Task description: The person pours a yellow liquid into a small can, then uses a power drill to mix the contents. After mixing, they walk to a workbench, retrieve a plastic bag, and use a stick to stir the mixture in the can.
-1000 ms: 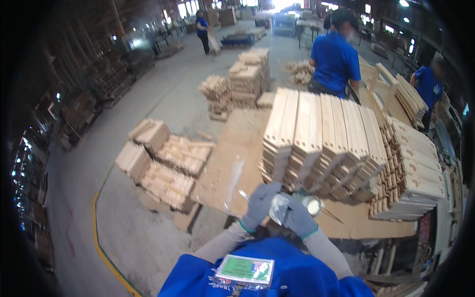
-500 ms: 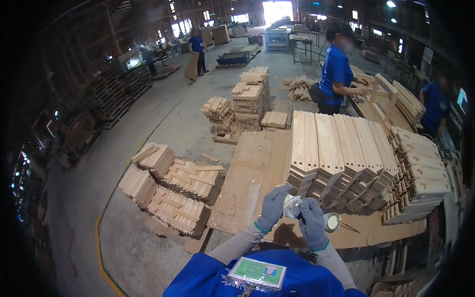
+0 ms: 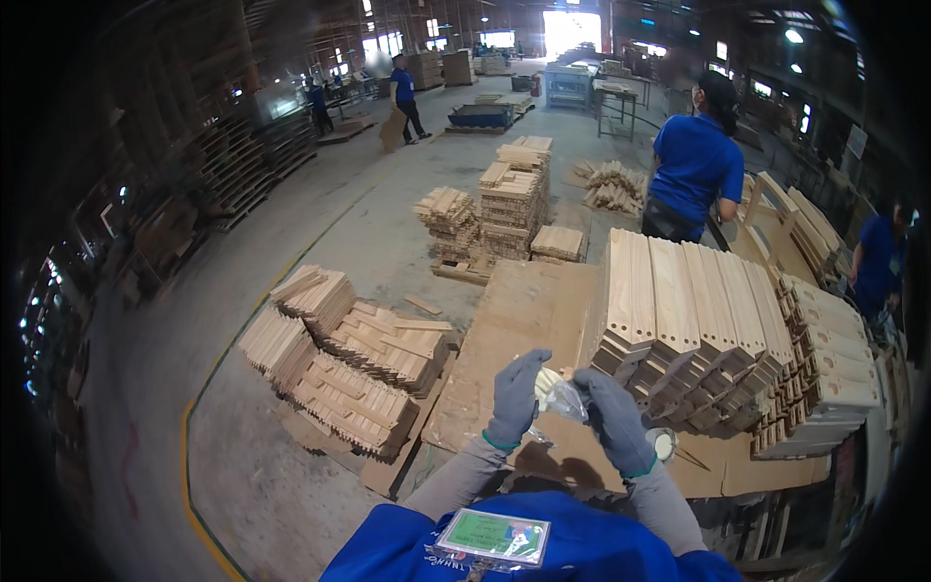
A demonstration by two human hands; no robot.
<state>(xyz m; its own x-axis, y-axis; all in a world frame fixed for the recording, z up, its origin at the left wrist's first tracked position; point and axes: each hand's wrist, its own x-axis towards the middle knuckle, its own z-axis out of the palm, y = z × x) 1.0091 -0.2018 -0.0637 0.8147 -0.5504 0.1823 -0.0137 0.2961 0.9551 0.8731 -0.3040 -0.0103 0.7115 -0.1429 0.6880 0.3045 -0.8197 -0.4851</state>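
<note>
Both my hands wear grey gloves and meet in front of my chest. My left hand (image 3: 514,398) and my right hand (image 3: 613,419) together pinch a small clear plastic bag (image 3: 559,396) with pale contents, held above a flat wooden board (image 3: 514,320). A small round white container (image 3: 663,443) sits on the board just right of my right hand. A leaning row of pale wooden slats (image 3: 689,310) stands right behind my hands.
Stacks of short wooden pieces (image 3: 339,359) lie on the floor at left, taller piles (image 3: 514,204) further back. A person in a blue shirt (image 3: 693,165) works beyond the slats; another stands at the right edge (image 3: 878,257). A yellow floor line (image 3: 189,456) curves at left.
My hands have risen and drawn closer to the slats, still holding the small bag. The view has tilted up, showing more of the hall.
</note>
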